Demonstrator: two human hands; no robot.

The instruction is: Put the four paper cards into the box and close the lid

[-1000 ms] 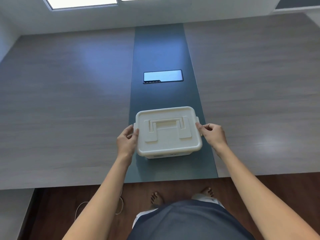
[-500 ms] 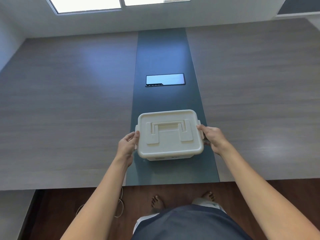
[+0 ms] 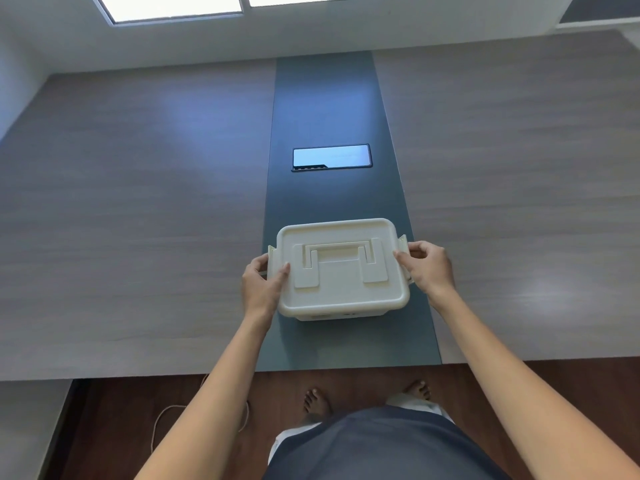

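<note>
Cream-white rectangular plastic box (image 3: 341,311) with rounded corners, standing upright on the dark strip down the middle of the table, near the front edge. Covered by a matching cream lid (image 3: 341,265), lying flat and square on top, with a carry handle (image 3: 339,252) folded down flush in its recess. Side latches (image 3: 402,242) flipped outward at both short ends. Paper cards not visible
</note>
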